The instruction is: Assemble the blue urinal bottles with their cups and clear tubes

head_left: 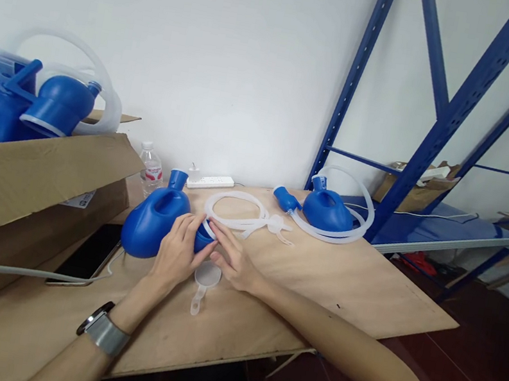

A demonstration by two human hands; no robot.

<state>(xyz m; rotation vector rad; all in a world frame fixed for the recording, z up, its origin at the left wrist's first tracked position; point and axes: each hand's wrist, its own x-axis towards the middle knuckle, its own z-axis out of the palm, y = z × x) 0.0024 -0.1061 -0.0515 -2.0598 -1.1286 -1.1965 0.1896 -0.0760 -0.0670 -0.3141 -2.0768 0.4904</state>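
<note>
Between my two hands is a small blue cup-shaped plastic piece (203, 240) with a white rim. My left hand (179, 248) wraps its near-left side, thumb along the bottom. The fingers of my right hand (236, 259) press on the rim from the right; part of the piece is hidden behind them. On the table just below lies a translucent round cap (208, 275) with a strap. A blue urinal bottle (156, 220) with a moulded handle rests left of my hands. Behind them lies a coiled translucent hose (237, 204), a clear cap (278, 224) at its right.
Another blue bottle (326, 210) with hose and blue mouthpiece (286, 200) stands at the back right. At left, a cardboard box (39, 193) holds several blue parts. A phone (90, 254), cable, water bottle (151, 170) and power strip (210, 182) lie around. Blue shelving (447, 230) stands right.
</note>
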